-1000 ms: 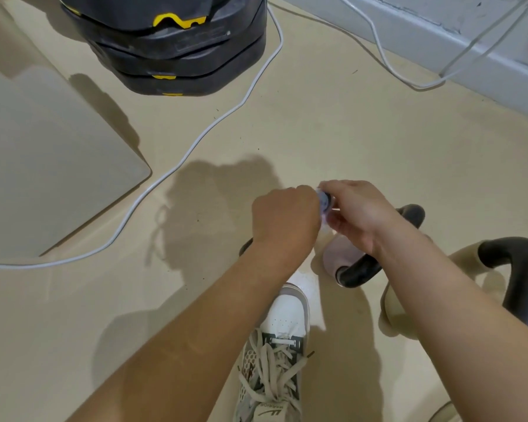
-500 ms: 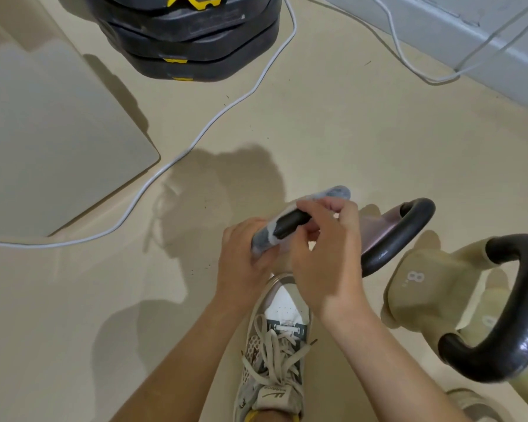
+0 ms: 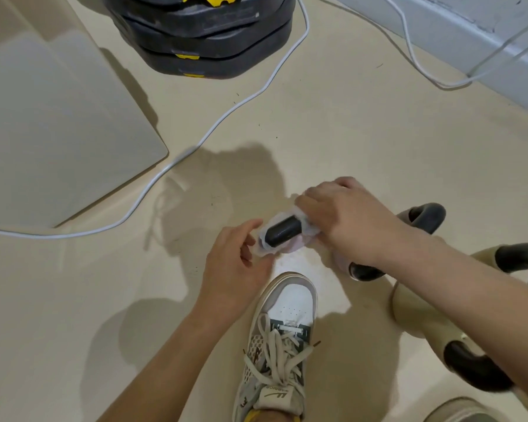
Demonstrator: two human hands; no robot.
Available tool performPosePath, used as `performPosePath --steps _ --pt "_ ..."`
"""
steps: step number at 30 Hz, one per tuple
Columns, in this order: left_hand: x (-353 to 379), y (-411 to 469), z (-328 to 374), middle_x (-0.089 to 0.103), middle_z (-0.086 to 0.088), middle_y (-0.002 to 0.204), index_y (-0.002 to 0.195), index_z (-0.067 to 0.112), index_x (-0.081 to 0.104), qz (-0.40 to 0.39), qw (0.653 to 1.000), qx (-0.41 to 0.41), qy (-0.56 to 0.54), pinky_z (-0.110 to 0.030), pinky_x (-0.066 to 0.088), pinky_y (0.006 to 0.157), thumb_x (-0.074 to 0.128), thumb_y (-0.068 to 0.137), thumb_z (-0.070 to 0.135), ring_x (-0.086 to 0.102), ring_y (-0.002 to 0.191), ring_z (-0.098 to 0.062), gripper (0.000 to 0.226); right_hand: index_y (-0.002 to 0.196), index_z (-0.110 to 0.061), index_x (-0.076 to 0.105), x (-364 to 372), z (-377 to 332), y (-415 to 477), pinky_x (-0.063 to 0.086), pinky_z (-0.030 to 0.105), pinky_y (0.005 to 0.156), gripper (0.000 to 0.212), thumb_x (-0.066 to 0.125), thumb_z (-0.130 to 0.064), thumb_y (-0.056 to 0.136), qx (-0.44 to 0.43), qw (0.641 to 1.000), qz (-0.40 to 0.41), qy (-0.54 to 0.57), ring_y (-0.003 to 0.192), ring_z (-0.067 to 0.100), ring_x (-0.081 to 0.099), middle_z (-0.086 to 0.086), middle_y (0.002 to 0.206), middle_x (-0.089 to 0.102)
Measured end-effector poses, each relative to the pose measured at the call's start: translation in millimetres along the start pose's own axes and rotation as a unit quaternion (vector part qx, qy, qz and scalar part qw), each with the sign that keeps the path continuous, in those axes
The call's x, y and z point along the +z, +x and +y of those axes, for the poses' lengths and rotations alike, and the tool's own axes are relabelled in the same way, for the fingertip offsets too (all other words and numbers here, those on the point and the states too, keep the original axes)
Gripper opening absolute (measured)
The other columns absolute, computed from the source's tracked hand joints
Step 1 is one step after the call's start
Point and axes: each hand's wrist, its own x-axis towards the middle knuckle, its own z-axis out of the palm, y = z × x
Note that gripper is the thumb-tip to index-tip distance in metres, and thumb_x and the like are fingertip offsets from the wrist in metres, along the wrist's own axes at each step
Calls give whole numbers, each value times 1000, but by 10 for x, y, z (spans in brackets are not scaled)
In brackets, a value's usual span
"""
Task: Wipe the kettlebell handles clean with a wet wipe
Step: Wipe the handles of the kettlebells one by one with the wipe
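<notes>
A black kettlebell handle [image 3: 282,231] sticks out to the left, wrapped in a thin white wet wipe [image 3: 267,246]. My right hand [image 3: 348,222] grips the wipe around the handle's right part, hiding it. My left hand [image 3: 235,263] sits at the wipe's loose left end, fingers loosely curled and just touching its edge. The pink kettlebell body [image 3: 294,246] shows under the handle. To the right stands a beige kettlebell [image 3: 415,312] with a black handle [image 3: 476,371], partly behind my right forearm.
My shoe [image 3: 282,336] stands on the beige floor just below the hands. A stack of black weight plates [image 3: 201,35] lies at the top. A white cable [image 3: 201,141] crosses the floor, a pale board [image 3: 58,126] lies at left, and a wall base [image 3: 470,38] runs top right.
My right hand has slid right along the handle with the wipe, baring the black left end. My left hand has let go of the wrapped handle and loosened.
</notes>
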Motion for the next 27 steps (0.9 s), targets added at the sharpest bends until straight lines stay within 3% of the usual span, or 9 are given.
performPosePath --steps 3,6,8,12,14,17,21,24,27 --pt "2 -26 41 70 4 87 99 40 65 10 988 -85 -128 -23 56 79 66 78 -6 66 82 -11 51 70 -27 54 63 -386 294 33 28 65 14 47 -22 81 -43 991 -11 -127 62 18 63 -5 66 59" --pt "-70 -52 27 75 -6 92 116 19 63 1 935 -176 -310 -30 56 82 52 83 -18 71 89 -18 50 93 -20 63 192 -742 555 41 32 76 17 47 -15 92 -25 973 -123 -194 94 20 62 -1 99 65" --pt "-116 -56 -20 75 -10 95 124 17 58 -10 922 -195 -335 -34 54 87 47 82 -21 71 93 -22 58 111 -14 61 238 -871 686 45 38 82 25 43 -11 95 13 959 -191 -211 109 26 59 4 113 61" --pt "-123 -33 -28 74 -13 95 125 17 57 6 921 -192 -339 -40 51 96 44 76 -22 69 97 -26 64 110 -14 60 262 -845 649 46 36 77 23 43 -11 94 -21 967 -160 -195 101 24 63 3 106 64" --pt "-102 -13 -17 72 -11 92 120 20 59 18 930 -175 -322 -40 51 95 48 78 -19 68 97 -26 59 80 -22 60 245 -710 546 37 29 62 5 57 -20 84 -80 973 -68 -207 73 16 65 -4 79 66" --pt "-47 -9 42 71 -5 98 109 27 65 13 951 -124 -282 -35 52 88 56 83 -9 66 99 -22 45 55 -25 56 209 -469 374 23 25 54 22 73 -35 64 -110 976 -3 -188 38 15 54 -6 47 56" --pt "-8 -5 80 69 20 94 100 37 65 3 983 -40 -181 -12 46 78 57 91 3 63 92 2 36 85 -19 51 101 -71 221 39 33 75 31 47 -50 92 -92 991 -40 -88 71 23 63 -3 76 63" --pt "42 6 103 69 21 97 104 45 63 -10 994 45 -101 -12 45 81 51 97 24 62 95 3 25 79 -20 51 32 294 84 37 36 76 14 58 -31 82 -22 1000 1 -18 82 27 60 -2 74 55" --pt "216 67 229 60 22 95 119 38 56 -39 991 129 19 -12 39 72 36 99 39 54 86 0 29 83 -22 44 79 458 17 33 35 80 19 60 -33 83 54 997 -46 20 103 23 50 -6 87 44"
